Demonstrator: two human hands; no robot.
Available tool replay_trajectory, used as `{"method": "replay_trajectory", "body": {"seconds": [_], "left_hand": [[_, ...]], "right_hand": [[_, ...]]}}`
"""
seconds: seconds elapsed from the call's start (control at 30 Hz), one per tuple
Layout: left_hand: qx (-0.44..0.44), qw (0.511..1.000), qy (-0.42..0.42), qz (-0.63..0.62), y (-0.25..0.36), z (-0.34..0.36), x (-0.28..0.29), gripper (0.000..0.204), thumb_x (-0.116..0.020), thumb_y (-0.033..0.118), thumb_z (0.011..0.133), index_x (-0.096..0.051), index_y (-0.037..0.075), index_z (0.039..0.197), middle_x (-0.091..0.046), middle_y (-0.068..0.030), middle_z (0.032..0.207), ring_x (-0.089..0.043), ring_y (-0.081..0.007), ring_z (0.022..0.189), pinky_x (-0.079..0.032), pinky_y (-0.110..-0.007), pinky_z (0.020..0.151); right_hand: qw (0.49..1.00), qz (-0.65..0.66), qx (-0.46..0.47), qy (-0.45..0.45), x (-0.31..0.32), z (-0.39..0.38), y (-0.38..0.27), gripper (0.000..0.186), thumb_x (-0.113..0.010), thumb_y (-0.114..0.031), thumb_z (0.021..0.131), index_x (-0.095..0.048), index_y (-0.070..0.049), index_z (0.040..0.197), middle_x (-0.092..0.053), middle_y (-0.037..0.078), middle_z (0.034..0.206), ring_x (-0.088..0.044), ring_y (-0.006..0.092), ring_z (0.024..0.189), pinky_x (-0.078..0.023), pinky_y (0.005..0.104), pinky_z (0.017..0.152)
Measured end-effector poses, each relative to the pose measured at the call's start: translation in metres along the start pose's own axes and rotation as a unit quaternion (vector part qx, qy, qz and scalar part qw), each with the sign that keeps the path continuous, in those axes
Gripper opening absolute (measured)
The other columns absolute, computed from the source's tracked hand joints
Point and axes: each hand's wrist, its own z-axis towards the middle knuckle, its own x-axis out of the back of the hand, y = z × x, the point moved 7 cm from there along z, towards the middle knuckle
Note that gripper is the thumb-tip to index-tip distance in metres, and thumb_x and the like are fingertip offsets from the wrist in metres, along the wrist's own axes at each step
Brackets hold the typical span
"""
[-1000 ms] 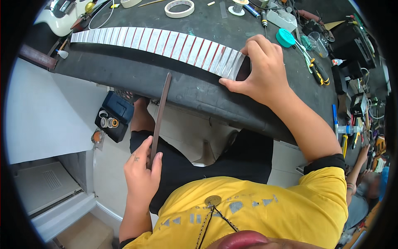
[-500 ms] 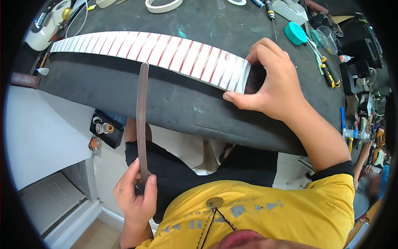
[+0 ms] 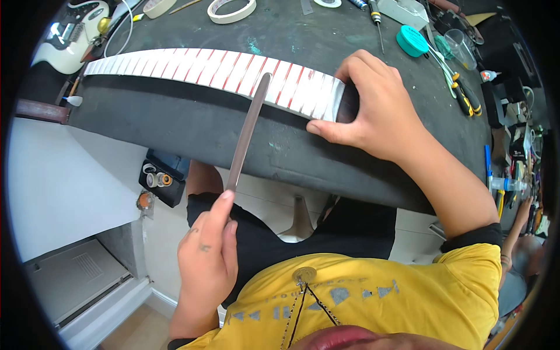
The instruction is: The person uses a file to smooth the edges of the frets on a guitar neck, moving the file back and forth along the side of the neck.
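Observation:
A guitar neck (image 3: 186, 65) lies across the dark bench mat, its fingerboard covered in white masking between the frets. Several frets are marked red; those near the right end look bare silver. My right hand (image 3: 376, 108) grips the right end of the neck, thumb on the near edge and fingers over the far edge. In my left hand (image 3: 207, 251) is a long, narrow metal file (image 3: 248, 137), held by its lower end with the index finger stretched along it. The file's rounded tip overlaps the fingerboard right of the middle; I cannot tell whether it touches a fret.
A white guitar body (image 3: 70, 35) sits at the far left. Tape rolls (image 3: 232, 10), a screwdriver (image 3: 376, 20), a teal round container (image 3: 412, 41) and yellow-black pliers (image 3: 465, 96) lie along the far and right sides. Another person's arm (image 3: 513, 233) shows at the right edge.
My left hand has moved up and to the right, carrying the file's tip rightward along the neck and tilting it. My right hand keeps its grip on the neck's end.

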Motion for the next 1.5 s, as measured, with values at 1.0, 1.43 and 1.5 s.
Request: {"method": "replay_trajectory", "body": {"seconds": [1.0, 1.43, 1.5], "left_hand": [[0.009, 0.989, 0.012, 0.148, 0.057, -0.009, -0.017, 0.055, -0.071, -0.005, 0.102, -0.069, 0.01, 0.155, -0.079, -0.0293, 0.108, -0.079, -0.0449, 0.091, -0.062, -0.045, 0.084], [-0.071, 0.983, 0.016, 0.169, 0.047, -0.009, -0.022, 0.06, -0.071, -0.004, 0.1, -0.064, 0.008, 0.158, -0.079, -0.0258, 0.104, -0.077, -0.0405, 0.085, -0.061, -0.05, 0.076], [-0.058, 0.979, -0.005, 0.195, 0.056, -0.014, -0.023, 0.063, -0.071, -0.006, 0.1, -0.061, 0.007, 0.161, -0.079, -0.0261, 0.112, -0.078, -0.0404, 0.085, -0.062, -0.05, 0.076]], "right_hand": [[0.999, -0.008, -0.028, 0.016, -0.016, -0.002, -0.002, 0.074, -0.093, -0.061, 0.077, -0.072, 0.0, 0.114, -0.067, 0.015, 0.117, -0.065, 0.0373, 0.119, -0.047, 0.0519, 0.104], [0.999, -0.012, -0.033, 0.025, -0.012, -0.001, 0.003, 0.074, -0.094, -0.061, 0.077, -0.072, 0.0, 0.113, -0.068, 0.014, 0.117, -0.065, 0.0356, 0.119, -0.048, 0.0498, 0.104], [0.999, -0.012, -0.03, 0.018, -0.013, -0.004, 0.001, 0.074, -0.093, -0.061, 0.077, -0.072, 0.0, 0.113, -0.068, 0.014, 0.117, -0.065, 0.0356, 0.118, -0.048, 0.0498, 0.104]]}}
